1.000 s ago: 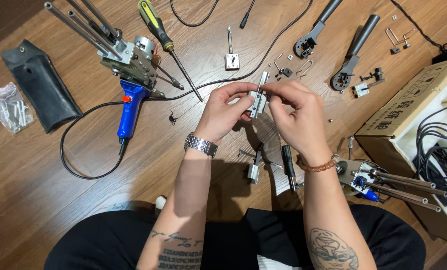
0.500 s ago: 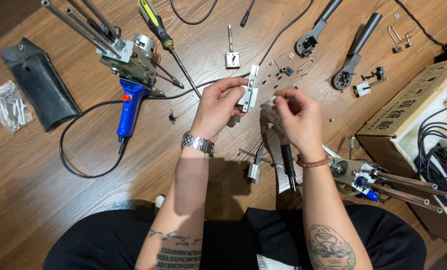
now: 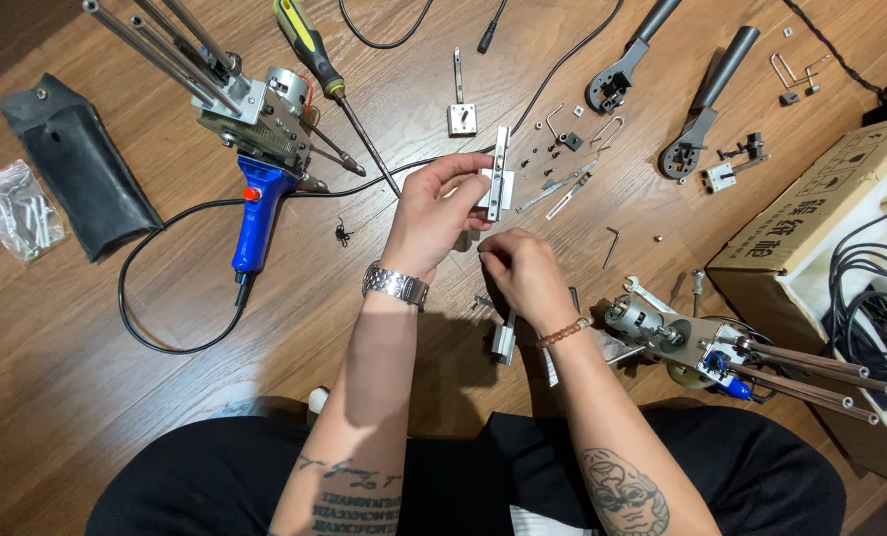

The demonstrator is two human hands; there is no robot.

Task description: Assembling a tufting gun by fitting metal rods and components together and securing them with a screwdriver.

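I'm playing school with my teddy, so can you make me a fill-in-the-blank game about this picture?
1. The left hand holds a small ____ part made of shiny silver-coloured material.
2. The power tool on the floor has a ____ handle.
3. The left wrist wears a silver ____.
4. The screwdriver handle is black and ____.

Missing words: metal; blue; watch; yellow

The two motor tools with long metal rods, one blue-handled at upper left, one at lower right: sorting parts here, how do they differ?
The blue-handled motor tool has a full blue grip and a black cord; the lower-right motor tool shows only a small blue part and no grip. The first's rods point to the upper left, the second's to the right. Both lie on the wooden floor, untouched by either hand.
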